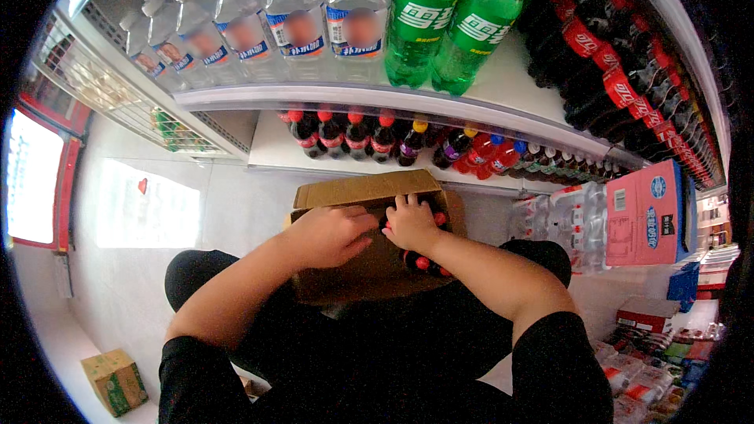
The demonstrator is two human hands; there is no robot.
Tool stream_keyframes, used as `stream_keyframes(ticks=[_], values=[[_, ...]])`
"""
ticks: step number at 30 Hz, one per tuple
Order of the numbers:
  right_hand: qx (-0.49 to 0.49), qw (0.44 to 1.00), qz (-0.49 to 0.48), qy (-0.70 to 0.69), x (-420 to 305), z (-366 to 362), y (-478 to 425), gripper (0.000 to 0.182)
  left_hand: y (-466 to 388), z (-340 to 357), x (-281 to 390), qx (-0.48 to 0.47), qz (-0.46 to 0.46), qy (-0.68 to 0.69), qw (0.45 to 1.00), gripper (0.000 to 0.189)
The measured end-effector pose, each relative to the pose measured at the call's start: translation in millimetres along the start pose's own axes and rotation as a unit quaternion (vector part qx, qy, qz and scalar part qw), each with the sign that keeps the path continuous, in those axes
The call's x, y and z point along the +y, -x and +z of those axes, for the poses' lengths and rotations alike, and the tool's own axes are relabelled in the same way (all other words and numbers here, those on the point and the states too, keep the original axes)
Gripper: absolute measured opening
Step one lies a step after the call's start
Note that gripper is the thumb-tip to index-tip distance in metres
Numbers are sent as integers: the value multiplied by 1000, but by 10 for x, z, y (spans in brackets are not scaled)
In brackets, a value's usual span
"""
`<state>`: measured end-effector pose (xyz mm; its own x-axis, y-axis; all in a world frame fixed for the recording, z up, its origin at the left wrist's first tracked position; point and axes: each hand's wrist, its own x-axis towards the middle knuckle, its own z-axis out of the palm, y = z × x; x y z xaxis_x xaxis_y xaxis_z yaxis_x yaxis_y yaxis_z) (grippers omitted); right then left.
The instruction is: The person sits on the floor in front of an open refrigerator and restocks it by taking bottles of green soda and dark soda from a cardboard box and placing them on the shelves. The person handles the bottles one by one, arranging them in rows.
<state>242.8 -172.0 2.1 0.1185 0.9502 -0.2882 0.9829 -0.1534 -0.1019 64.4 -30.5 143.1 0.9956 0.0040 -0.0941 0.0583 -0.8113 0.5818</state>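
Observation:
An open cardboard box (365, 188) sits on the floor between my knees. Red-capped bottles of dark cola (423, 263) lie inside it, on the right. Over the left part of the box is my left hand (333, 235), its fingers bent and the thumb apart, with nothing visible between them. My right hand (410, 222) reaches in near the far flap, fingers spread over the bottles. A red cap shows beside its fingertips; the palm side is hidden, so a grip cannot be made out.
Ahead, a lower shelf (274, 150) holds cola bottles (356, 138) and other drinks. Above it, the upper shelf edge (377, 97) fronts clear bottles (297, 17) and green Sprite bottles (424, 23). Wrapped bottles (577, 227) and a pink carton (642, 221) stand right; a small carton (115, 380) lies behind left.

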Motion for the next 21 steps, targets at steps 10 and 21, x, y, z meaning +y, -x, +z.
stream_keyframes(ticks=[10,21], values=[[-207,966,132,79,-323,-35,-342,57,270,-34,-141,-40,-28,-59,997,27],[-281,955,82,50,-224,-296,-368,50,297,-57,-171,-59,-27,-139,988,23]])
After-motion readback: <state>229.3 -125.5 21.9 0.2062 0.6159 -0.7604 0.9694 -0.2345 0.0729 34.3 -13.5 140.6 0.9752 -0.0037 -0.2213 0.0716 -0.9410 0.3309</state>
